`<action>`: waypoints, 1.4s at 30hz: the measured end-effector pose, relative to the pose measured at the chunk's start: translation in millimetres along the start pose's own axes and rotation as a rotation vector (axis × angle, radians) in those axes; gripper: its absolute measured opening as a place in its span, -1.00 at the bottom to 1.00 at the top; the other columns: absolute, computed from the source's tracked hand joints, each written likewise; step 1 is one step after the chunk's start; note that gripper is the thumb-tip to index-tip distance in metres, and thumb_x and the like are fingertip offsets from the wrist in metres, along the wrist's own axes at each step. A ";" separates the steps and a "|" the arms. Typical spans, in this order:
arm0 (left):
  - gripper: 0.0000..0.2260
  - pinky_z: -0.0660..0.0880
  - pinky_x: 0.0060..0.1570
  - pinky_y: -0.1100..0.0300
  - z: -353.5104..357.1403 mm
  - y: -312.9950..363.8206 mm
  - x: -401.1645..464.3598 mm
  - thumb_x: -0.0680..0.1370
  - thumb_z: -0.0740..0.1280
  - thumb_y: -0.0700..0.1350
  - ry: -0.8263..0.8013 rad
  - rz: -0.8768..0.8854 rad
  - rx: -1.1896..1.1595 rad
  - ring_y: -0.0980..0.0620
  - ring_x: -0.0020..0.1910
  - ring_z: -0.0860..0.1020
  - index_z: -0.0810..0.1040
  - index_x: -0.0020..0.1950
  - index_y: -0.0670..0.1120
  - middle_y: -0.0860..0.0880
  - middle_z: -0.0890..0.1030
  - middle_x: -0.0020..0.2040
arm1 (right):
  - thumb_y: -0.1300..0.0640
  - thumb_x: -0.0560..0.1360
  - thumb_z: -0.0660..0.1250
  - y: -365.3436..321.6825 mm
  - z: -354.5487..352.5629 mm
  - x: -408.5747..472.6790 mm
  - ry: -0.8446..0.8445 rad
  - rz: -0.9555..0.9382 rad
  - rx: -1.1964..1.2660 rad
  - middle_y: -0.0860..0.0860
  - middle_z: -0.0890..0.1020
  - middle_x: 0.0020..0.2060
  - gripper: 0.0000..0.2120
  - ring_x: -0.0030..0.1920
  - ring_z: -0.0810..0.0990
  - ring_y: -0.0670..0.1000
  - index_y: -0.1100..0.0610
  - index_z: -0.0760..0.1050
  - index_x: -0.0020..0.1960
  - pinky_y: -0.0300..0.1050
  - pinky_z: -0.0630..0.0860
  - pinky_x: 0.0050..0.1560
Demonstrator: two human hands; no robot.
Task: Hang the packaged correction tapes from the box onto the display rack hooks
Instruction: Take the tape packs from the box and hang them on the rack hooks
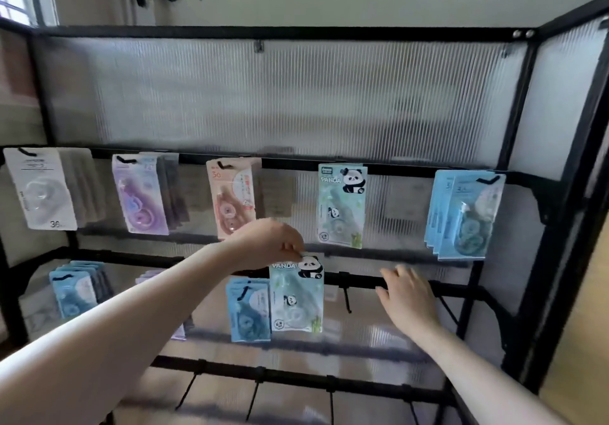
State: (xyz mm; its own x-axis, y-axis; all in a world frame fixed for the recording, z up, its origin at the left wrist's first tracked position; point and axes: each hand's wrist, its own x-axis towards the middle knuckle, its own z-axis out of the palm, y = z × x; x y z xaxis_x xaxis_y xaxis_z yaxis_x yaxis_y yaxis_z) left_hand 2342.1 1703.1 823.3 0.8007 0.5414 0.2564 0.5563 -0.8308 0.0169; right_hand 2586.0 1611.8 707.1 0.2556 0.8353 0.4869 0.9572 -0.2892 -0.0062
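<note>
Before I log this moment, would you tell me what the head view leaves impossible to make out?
- The box: out of frame.
- Hanging hole of the panda pack: covered by the left hand, so hooked or not is unclear.
- Small print on the white pack: blurred.
- Packs behind the blue stack: hidden by front cards.
- Right hand: contact with the rail is unclear.

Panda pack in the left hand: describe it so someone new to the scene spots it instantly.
Find the black display rack and go to its second rail of packs, near the middle. There the left hand pinches the top of a panda pack, beside a blue pack. Unlike the other panda pack hanging on the rail above, fingers hold this one.
</note>
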 end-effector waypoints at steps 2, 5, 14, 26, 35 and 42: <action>-0.87 0.46 -0.12 0.28 -6.5 12.3 9.8 0.52 0.35 -0.01 0.028 -0.003 -0.006 0.16 -0.21 0.52 0.62 0.00 0.00 0.09 0.64 -0.09 | 0.00 0.60 0.12 8.4 1.5 0.4 -0.005 -0.014 0.015 0.03 0.47 0.25 -0.62 0.26 0.43 0.03 0.07 0.34 0.38 -0.12 0.37 0.27; -0.88 0.50 -0.07 0.27 -20.7 28.2 22.2 0.49 0.39 -0.03 0.108 0.004 -0.053 0.16 -0.20 0.55 0.64 -0.01 -0.01 0.07 0.65 -0.09 | -0.01 0.61 0.10 16.3 1.2 2.5 -0.002 -0.040 0.031 0.02 0.47 0.22 -0.65 0.23 0.44 0.02 0.07 0.37 0.33 -0.14 0.37 0.24; -0.86 0.55 -0.01 0.14 -68.2 51.6 51.9 0.47 0.42 -0.10 0.385 0.076 -0.244 0.12 -0.15 0.61 0.66 0.00 -0.06 0.02 0.67 -0.10 | 0.05 0.54 0.24 24.7 1.5 20.1 0.047 -0.048 0.062 0.09 0.57 0.04 -0.70 0.02 0.53 0.10 0.15 0.51 0.21 -0.07 0.46 0.00; -0.93 0.48 -0.13 0.30 -73.1 40.2 91.5 0.48 0.41 -0.12 0.429 0.026 -0.321 0.22 -0.24 0.54 0.66 -0.09 -0.09 0.13 0.61 -0.21 | 0.04 0.55 0.24 22.9 1.8 31.0 0.056 -0.050 0.085 0.07 0.55 0.05 -0.71 0.04 0.52 0.08 0.13 0.47 0.22 -0.09 0.47 0.00; -0.84 0.44 -0.12 0.48 -62.0 27.7 87.9 0.54 0.32 -0.18 0.444 0.065 -0.351 0.37 -0.22 0.51 0.64 0.06 -0.15 0.14 0.59 -0.13 | 0.00 0.58 0.16 33.5 6.6 31.0 0.036 -0.026 0.054 0.05 0.52 0.11 -0.69 0.08 0.49 0.05 0.10 0.42 0.27 -0.12 0.44 0.08; -0.79 0.43 0.07 0.21 -51.8 24.1 97.4 0.57 0.25 -0.20 0.423 0.095 -0.097 0.07 0.00 0.54 0.60 0.15 -0.15 -0.05 0.62 0.08 | 0.01 0.58 0.15 33.1 12.9 29.4 0.012 -0.054 0.058 0.06 0.52 0.10 -0.66 0.08 0.50 0.06 0.12 0.40 0.30 -0.10 0.43 0.08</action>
State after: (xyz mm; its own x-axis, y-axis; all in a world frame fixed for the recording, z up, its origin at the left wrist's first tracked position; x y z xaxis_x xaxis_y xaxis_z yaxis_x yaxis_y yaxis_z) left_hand 2422.0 1729.0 898.7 0.6746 0.3781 0.6340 0.4448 -0.8936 0.0597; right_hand 2626.9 1632.9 710.0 0.2019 0.8432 0.4982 0.9759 -0.2161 -0.0297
